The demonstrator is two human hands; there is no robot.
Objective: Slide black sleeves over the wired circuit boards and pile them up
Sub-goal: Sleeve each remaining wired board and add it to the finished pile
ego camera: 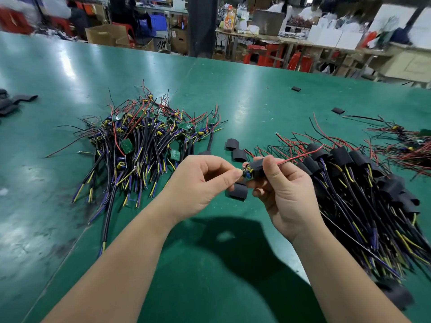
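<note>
Black sleeve (258,169) in right hand (285,197) half hides board (246,174) left hand (198,180) pinches

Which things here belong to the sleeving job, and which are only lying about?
Job: circuit board pinched by left hand; black sleeve in right hand; unsleeved pile; sleeved pile; spare sleeves.
Lying about: bottle, cardboard box, red stools.

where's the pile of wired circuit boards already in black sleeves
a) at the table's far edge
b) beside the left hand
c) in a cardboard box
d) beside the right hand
d: the pile of black-sleeved wired boards lies on the green table beside the right hand, while the heap of bare green wired boards lies by the left hand.
</note>
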